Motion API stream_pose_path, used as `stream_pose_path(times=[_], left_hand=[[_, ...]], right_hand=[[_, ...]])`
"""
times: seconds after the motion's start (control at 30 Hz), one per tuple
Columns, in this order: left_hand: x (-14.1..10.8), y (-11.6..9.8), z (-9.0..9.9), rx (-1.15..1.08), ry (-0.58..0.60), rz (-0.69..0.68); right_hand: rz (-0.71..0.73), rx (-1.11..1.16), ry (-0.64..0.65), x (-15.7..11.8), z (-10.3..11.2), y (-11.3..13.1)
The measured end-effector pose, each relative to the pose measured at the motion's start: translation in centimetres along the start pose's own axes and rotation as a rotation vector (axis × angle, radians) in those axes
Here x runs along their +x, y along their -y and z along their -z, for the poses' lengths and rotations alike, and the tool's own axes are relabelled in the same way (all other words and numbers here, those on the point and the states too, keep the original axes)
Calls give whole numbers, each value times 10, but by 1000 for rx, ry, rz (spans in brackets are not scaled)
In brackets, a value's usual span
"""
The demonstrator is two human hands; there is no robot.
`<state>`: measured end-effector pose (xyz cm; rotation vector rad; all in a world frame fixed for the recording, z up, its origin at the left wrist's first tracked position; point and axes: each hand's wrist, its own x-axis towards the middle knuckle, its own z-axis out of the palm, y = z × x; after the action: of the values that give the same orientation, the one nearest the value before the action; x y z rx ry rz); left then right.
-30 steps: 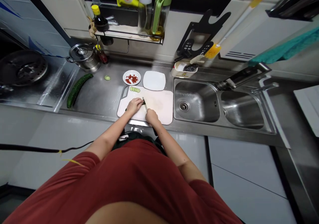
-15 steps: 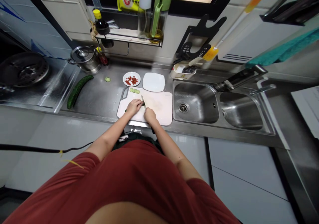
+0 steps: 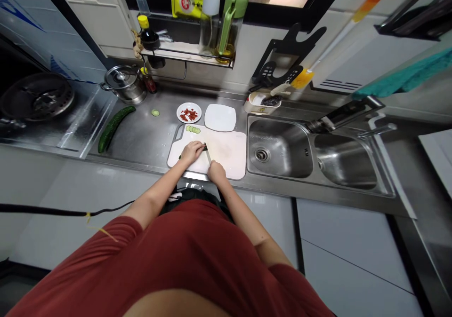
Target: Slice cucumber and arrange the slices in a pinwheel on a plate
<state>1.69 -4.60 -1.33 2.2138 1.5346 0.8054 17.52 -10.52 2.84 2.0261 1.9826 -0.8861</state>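
Slices point(image 3: 193, 129) lie cut on the cutting board point(image 3: 233, 152), toward its far left, while mid-board the left hand point(image 3: 192, 152) holds an unfinished cucumber piece point(image 3: 205, 148), the right hand point(image 3: 216, 171) grips a knife point(image 3: 208, 156), and a whole cucumber point(image 3: 115, 130) lies uncut left of the board.

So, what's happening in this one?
The person's bare left hand holds a dark green cucumber piece down on a white rectangular cutting board. The bare right hand grips a narrow metal-bladed knife, its blade by the piece's exposed end. Overlapping pale green round slices lie near the board's far left corner. Beyond the board sit a white round plate of red chopped pieces and a white squarish plate.
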Motion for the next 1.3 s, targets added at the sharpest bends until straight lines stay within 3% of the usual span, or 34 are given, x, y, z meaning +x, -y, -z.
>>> stream_pose_path(times=[0.5,0.93,1.3], left_hand=[[0,0,1,1,-7,-7],[1,-2,3,11,6,-7],[0,-1,1,19,-3,-1]], right_hand=[[35,19,-53,32,17,23],[24,11,-50,8,5,9],[16,13,-44,14,8,13]])
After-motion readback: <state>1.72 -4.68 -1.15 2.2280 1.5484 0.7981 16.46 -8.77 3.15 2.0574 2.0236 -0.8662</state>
